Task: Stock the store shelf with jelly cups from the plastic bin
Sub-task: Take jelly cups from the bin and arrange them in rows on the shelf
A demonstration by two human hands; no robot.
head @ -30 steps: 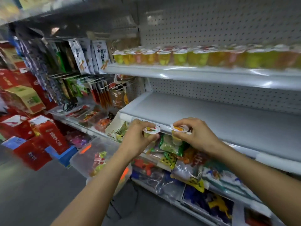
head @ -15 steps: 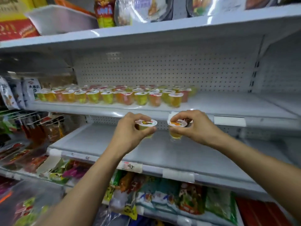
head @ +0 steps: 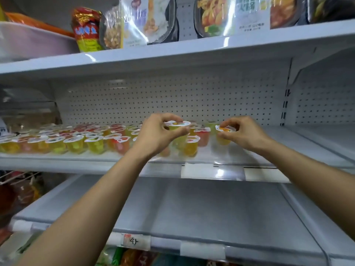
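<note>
Both hands have risen from in front of the bare lower shelf to the level of the white metal middle shelf (head: 76,162), and the view has tilted up with them. The left hand (head: 157,136) pinches a small clear plastic jelly cup with yellow-green filling and a white foil lid (head: 177,125). Its thumb is under the near rim and its fingers are curled over the far edge. It holds this cup in the air above the right end of the stocked rows of jelly cups (head: 76,143).

These rows of yellow, green, orange and red cups cover the left half of the middle shelf and stand upright and close together.

The right hand (head: 245,134) pinches a second clear plastic jelly cup with orange-yellow filling (head: 223,139) at its lid, with thumb and fingertips closed on the rim. This cup hangs low, just right of the last standing cups. Whether its base touches the shelf cannot be told.

Behind the cups runs a white perforated back panel (head: 172,100). Nearer and lower lies the grey lower shelf (head: 192,204), with a handwritten price label (head: 134,241) on its front edge. The white top shelf (head: 172,50) carries a red and yellow snack bag (head: 87,29) and glossy food packets (head: 134,22).
</note>
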